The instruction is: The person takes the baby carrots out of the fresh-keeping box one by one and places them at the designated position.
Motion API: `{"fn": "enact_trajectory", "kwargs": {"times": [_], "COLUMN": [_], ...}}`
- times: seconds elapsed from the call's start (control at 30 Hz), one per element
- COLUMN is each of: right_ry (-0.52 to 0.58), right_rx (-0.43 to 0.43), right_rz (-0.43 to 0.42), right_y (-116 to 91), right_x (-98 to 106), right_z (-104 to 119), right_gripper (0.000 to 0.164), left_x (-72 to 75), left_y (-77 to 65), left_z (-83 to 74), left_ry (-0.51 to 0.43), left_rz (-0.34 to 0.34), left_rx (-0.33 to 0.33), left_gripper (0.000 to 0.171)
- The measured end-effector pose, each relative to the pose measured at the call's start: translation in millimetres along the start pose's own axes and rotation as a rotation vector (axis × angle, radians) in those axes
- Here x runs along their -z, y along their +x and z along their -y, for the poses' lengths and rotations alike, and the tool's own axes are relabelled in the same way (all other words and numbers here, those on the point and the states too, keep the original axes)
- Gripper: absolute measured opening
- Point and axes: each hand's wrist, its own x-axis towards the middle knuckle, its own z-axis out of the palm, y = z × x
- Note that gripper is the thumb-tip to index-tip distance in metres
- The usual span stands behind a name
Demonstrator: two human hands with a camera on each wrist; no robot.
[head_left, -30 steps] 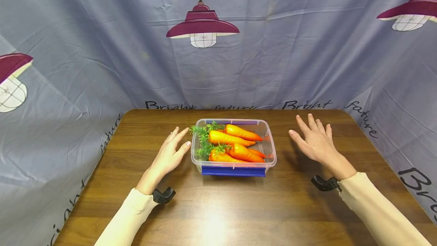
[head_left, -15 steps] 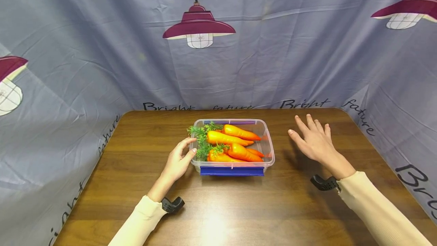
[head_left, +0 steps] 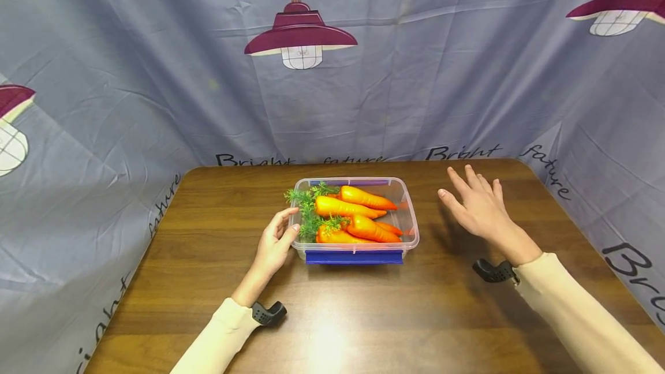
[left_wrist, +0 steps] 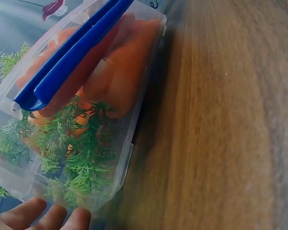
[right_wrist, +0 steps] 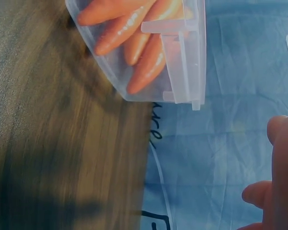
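A clear plastic food container, without a lid, stands on the wooden table. It holds several orange carrots with green leafy tops. My left hand grips the container's left end, its thumb and index finger at the rim. In the left wrist view, several fingertips lie against the end wall below the leaves. To the right of the container, my right hand hovers with fingers spread, apart from it and holding nothing. Part of that hand shows at the edge of the right wrist view.
A blue clip flap hangs along the container's front side. Behind the brown table hangs a grey-blue curtain printed with lamps and lettering; it also closes off both sides. Each wrist carries a black device.
My left hand has moved right to the container's left end, its fingers bending onto the rim. The right hand stays about where it was. The view has shifted slightly.
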Motion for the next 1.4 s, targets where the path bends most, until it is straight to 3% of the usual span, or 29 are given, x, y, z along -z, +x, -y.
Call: {"fn": "enact_trajectory", "kwargs": {"times": [0.4, 0.67, 1.07, 1.23, 1.4], "right_ry": [0.084, 0.2, 0.263, 0.26, 0.284], "right_rx": [0.061, 0.184, 0.429, 0.503, 0.549], "right_rz": [-0.004, 0.07, 0.028, 0.088, 0.227], "right_y": [0, 1, 12, 18, 24], "right_x": [-2, -1, -18, -30, -42], "right_z": [8, 44, 87, 100, 107], "right_gripper": [0.069, 0.059, 0.059, 0.057, 0.05], "left_x": [-1.4, -1.3, -2.0, -2.6, -2.3], "left_y": [0.3, 0.7, 0.4, 0.6, -0.6], "left_z": [3.5, 2.6, 2.4, 2.7, 4.5], "left_ry": [-0.028, -0.031, -0.03, -0.03, -0.031], "left_rz": [-0.001, -0.004, -0.01, -0.018, -0.023], "left_rx": [0.015, 0.012, 0.028, 0.028, 0.022], "left_gripper": [0.038, 0.038, 0.039, 0.039, 0.039]}}
